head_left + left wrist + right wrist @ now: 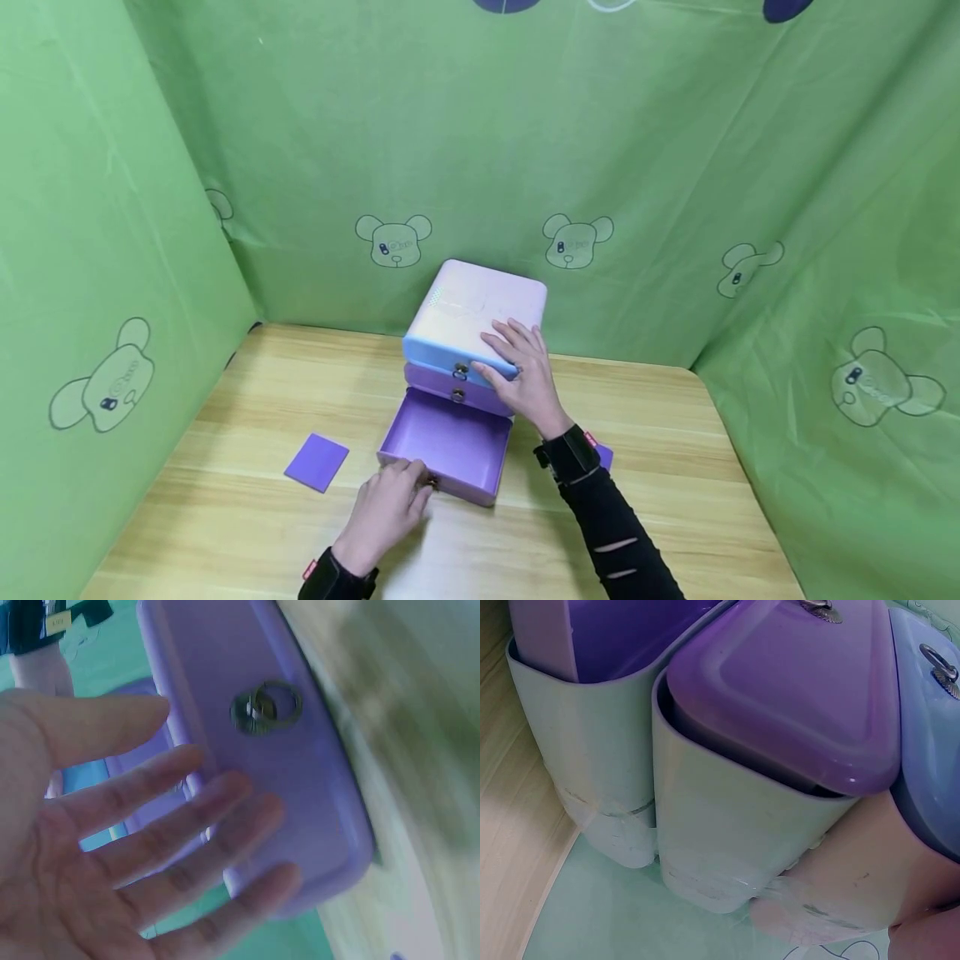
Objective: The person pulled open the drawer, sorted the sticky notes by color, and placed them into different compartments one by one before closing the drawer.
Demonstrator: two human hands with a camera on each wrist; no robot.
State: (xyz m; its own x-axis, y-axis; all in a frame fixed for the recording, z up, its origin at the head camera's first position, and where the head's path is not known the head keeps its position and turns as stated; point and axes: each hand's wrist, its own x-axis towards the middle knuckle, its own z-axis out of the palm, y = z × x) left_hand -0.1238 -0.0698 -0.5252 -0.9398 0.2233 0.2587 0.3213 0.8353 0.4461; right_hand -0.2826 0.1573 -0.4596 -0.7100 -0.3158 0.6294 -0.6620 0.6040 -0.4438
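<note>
A three-tier mini drawer cabinet [480,300] stands on the table, with a pale top and a blue upper drawer front [427,353]. Below it the middle purple drawer [150,806] [802,697] sits in its case. The lowest purple drawer [450,433] is pulled well out, its ring pull [279,705] hanging on the front. My left hand [386,508] is at that drawer's front, fingers extended beside the ring pull and not hooked through it. My right hand [525,379] rests on the cabinet top, fingers spread and thumb at the upper drawer's front edge.
A flat purple square [317,462] lies on the wooden table [247,500] left of the drawer. Another purple piece [604,456] is partly hidden by my right wrist. Green cloth [480,125] with bear faces encloses the back and sides.
</note>
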